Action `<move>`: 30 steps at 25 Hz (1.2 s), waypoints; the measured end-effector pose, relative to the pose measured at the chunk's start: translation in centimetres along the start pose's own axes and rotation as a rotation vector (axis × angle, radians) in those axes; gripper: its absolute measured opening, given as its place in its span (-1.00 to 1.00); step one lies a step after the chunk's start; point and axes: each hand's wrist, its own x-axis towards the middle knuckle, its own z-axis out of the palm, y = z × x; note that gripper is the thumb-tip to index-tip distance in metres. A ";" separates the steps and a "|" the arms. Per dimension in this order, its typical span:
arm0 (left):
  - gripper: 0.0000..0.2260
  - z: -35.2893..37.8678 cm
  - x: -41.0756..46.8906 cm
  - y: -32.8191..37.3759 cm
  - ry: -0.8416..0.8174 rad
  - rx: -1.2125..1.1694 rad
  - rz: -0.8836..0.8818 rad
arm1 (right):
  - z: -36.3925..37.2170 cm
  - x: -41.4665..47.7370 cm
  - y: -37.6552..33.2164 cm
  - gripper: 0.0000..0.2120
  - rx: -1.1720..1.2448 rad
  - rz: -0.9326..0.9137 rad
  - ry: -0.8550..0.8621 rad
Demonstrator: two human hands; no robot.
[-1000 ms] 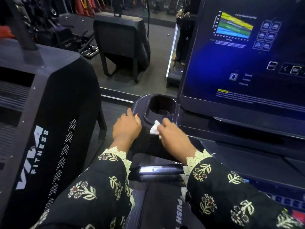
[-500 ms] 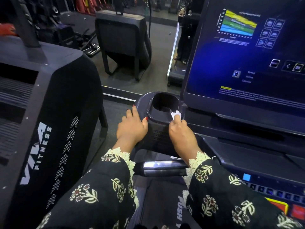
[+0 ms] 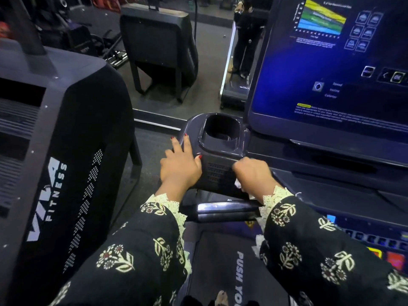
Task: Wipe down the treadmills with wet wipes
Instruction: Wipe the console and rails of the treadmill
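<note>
I stand at a dark treadmill console [image 3: 223, 171] with a cup holder [image 3: 220, 130] at its left end. My left hand [image 3: 180, 165] rests flat on the console's left corner, fingers straight. My right hand [image 3: 252, 173] is curled around a white wet wipe [image 3: 238, 184], of which only a small edge shows under the palm. It presses the wipe against the console's front face, just below the cup holder. A shiny handlebar [image 3: 227, 210] runs below both hands.
The lit blue touchscreen [image 3: 331, 69] rises at the right, with coloured buttons [image 3: 379, 252] below it. A neighbouring black treadmill housing [image 3: 66, 164] stands close on the left. A wall mirror [image 3: 176, 51] lies ahead beyond a narrow floor gap.
My right hand has slid with the wipe from the cup holder's rim down onto the console's front face. My left hand stays on the left corner.
</note>
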 end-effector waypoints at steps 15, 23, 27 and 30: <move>-0.31 1.5 -3.7 2.5 0.076 0.247 0.110 | -0.4 -1.0 -0.2 -0.76 -0.030 -0.288 -0.044; -0.31 2.6 -4.6 6.8 0.059 0.031 -0.062 | -0.1 0.0 3.4 -0.74 0.236 -0.079 0.723; -0.32 2.7 -4.9 8.9 0.047 -0.112 -0.091 | -1.0 -0.2 4.3 -0.69 0.244 0.061 0.802; -0.33 2.8 -5.2 9.7 0.022 -0.234 -0.077 | -0.1 -1.6 5.0 -0.68 0.156 -0.001 0.444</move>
